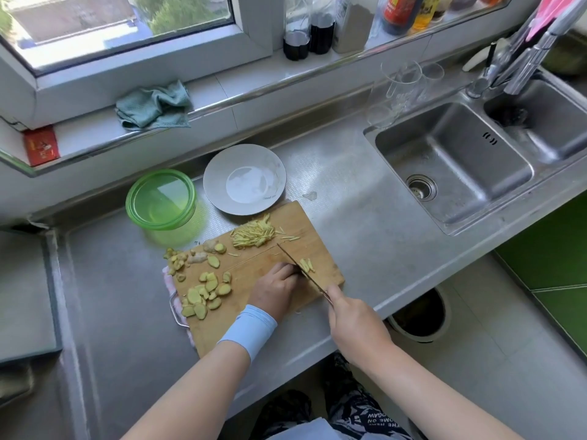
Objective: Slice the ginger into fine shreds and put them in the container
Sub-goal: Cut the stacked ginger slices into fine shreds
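On a wooden cutting board [254,315] lie several yellow ginger slices [206,292] at the left and a pile of fine ginger shreds [254,235] at the far end. My left hand [276,289], fingers curled, holds down ginger that it hides, right against the knife blade [298,265]. My right hand [355,322] grips the knife's handle. A few fresh shreds [306,265] lie to the blade's right. A green transparent container [160,198] stands beyond the board's left corner, nothing visible inside.
A grey plate [244,179] sits behind the board. The steel sink [451,163] lies to the right, with glasses [403,87] and a tap [508,65] behind it. A teal cloth [154,104] and bottles [305,30] sit on the window ledge. A bin [416,315] stands below the counter's edge.
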The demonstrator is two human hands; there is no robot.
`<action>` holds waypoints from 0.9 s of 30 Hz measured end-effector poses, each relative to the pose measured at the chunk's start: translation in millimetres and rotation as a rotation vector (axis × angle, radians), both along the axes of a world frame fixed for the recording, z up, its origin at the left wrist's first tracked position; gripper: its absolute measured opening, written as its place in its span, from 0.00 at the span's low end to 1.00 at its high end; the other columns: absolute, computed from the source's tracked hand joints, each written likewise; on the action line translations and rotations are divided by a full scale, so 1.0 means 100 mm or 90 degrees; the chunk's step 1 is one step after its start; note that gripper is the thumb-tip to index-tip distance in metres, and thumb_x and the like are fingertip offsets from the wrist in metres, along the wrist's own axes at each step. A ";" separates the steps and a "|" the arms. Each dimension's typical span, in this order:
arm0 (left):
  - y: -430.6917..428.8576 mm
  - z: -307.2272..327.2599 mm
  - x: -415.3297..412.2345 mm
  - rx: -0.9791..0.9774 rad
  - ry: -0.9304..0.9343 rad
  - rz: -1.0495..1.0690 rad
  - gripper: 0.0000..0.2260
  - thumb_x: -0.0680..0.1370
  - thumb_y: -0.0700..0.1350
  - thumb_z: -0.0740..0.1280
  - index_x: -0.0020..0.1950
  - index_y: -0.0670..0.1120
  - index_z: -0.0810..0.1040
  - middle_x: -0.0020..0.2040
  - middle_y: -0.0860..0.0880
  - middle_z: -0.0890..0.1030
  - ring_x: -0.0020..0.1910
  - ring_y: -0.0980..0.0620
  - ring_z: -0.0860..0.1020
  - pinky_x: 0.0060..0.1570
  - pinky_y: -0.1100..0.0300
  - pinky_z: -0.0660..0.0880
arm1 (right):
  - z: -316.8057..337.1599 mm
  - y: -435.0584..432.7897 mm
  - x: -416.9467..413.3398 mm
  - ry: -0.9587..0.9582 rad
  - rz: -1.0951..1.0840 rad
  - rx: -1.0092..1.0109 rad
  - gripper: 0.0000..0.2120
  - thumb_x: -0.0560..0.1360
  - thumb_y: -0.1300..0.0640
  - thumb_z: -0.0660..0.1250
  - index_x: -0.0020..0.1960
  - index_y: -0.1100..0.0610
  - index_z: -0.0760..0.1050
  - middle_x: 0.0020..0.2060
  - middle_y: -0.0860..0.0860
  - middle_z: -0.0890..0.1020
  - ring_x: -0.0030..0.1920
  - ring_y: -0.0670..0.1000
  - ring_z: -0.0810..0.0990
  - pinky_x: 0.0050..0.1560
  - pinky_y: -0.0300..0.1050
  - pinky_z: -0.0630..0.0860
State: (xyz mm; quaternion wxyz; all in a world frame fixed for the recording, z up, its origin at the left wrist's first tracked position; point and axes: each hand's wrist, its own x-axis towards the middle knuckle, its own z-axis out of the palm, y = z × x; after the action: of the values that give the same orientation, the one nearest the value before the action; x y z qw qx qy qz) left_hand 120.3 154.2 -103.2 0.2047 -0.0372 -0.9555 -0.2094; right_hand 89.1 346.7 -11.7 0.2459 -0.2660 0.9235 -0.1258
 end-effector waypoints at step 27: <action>0.02 -0.03 0.04 0.004 -0.011 0.022 0.08 0.79 0.41 0.65 0.44 0.43 0.84 0.47 0.47 0.82 0.47 0.47 0.80 0.36 0.54 0.80 | 0.01 0.04 0.02 -0.025 -0.012 -0.014 0.13 0.83 0.58 0.54 0.67 0.51 0.63 0.31 0.50 0.74 0.30 0.53 0.73 0.29 0.50 0.68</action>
State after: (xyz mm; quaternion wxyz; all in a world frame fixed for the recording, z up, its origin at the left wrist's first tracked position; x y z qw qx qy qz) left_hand 123.8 155.7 -105.9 0.2003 -0.0187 -0.9570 -0.2092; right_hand 91.1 351.2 -10.4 0.2600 -0.2578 0.9194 -0.1438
